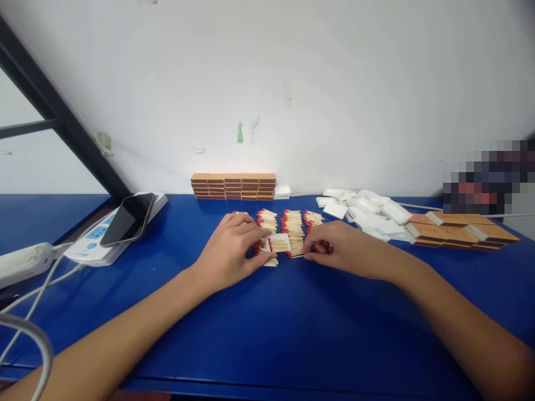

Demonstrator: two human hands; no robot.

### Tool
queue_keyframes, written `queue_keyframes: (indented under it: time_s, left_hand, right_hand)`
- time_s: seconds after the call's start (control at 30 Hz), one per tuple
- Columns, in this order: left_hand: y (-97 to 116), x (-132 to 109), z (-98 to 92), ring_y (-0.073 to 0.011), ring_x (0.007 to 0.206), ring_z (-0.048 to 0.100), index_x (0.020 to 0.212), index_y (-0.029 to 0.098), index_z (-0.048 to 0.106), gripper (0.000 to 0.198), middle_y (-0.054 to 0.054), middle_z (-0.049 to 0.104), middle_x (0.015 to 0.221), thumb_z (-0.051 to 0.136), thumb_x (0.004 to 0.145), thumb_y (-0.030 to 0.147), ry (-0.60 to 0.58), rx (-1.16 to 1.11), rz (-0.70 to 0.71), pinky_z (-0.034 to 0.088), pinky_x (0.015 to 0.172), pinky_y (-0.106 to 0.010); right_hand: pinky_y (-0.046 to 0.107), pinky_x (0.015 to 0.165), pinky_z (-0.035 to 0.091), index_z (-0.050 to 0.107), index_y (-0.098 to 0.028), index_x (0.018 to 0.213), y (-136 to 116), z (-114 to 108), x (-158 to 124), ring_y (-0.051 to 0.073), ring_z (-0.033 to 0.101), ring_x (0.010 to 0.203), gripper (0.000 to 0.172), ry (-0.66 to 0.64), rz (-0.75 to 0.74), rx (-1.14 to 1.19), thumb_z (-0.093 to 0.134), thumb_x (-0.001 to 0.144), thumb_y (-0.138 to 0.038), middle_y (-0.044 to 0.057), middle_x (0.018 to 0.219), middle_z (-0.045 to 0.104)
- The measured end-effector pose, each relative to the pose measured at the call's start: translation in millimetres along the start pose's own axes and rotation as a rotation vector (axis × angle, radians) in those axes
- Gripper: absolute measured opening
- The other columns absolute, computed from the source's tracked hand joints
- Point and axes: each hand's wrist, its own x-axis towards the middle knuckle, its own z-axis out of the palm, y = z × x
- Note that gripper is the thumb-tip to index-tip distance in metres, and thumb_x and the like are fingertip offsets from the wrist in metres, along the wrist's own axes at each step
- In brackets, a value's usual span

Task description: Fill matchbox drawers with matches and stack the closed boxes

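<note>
My left hand [234, 245] grips a small white matchbox tray [285, 236] between thumb and fingers, and several red-headed matches [280, 243] lie in it. The tray sits over rows of loose matches [293, 220] on the blue table. Just to the right, my right hand [340, 245] has its fingers pinched together at the edge of one row. Whatever is between those fingertips is hidden. Another row of matches [312, 217] shows behind the right hand, and my left hand partly covers the leftmost row.
Stacked matchboxes [233, 186] stand against the wall, beside a few white trays [282, 191]. A heap of white trays [363, 209] lies at right, next to matchbox sleeves [463, 231]. On the left, a phone [129, 219] rests on a white power-strip package [90, 245] near cables [37, 301].
</note>
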Motion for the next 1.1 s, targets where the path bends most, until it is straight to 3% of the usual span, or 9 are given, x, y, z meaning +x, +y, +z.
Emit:
queue_keyframes:
  time_s: [0.3, 0.67, 0.97, 1.1]
  left_hand:
    - [0.2, 0.5, -0.8, -0.0277, 0.105, 0.065, 0.12, 0.016, 0.073, 0.033, -0.006, 0.077, 0.091, 0.076, 0.095, 0.038, -0.018, 0.005, -0.008, 0.046, 0.093, -0.043]
    - [0.4, -0.4, -0.4, -0.0278, 0.105, 0.065, 0.119, 0.016, 0.073, 0.033, -0.006, 0.078, 0.092, 0.077, 0.094, 0.036, -0.013, 0.003, -0.008, 0.046, 0.093, -0.044]
    - [0.1, -0.1, -0.4, -0.0279, 0.105, 0.066, 0.12, 0.017, 0.073, 0.032, -0.006, 0.078, 0.092, 0.077, 0.095, 0.037, -0.025, 0.007, -0.014, 0.046, 0.093, -0.045]
    - [0.6, -0.7, -1.0, -0.0281, 0.105, 0.065, 0.121, 0.016, 0.073, 0.034, -0.007, 0.078, 0.094, 0.077, 0.095, 0.037, -0.025, 0.002, -0.009, 0.046, 0.094, -0.045]
  right_hand:
    - [0.028, 0.063, 0.039, 0.078, -0.023, 0.095, 1.1, 0.7, 0.6, 0.014, 0.053, 0.065, 0.014, 0.026, -0.05, -0.035, 0.064, 0.091, -0.023, -0.001, 0.072, 0.061]
    - [0.028, 0.063, 0.04, 0.073, -0.022, 0.085, 0.4, 2.5, 2.6, 0.013, 0.053, 0.065, 0.013, -0.001, -0.018, -0.01, 0.062, 0.088, -0.018, -0.002, 0.074, 0.063]
    - [0.028, 0.059, 0.037, 0.069, -0.022, 0.082, -3.6, -2.0, -2.6, 0.013, 0.048, 0.062, 0.012, -0.076, 0.034, 0.077, 0.063, 0.091, -0.025, -0.003, 0.07, 0.058]
    - [0.028, 0.058, 0.036, 0.071, -0.022, 0.089, -13.3, -6.9, -3.7, 0.013, 0.047, 0.062, 0.016, -0.004, 0.031, 0.172, 0.063, 0.095, -0.035, -0.003, 0.07, 0.057]
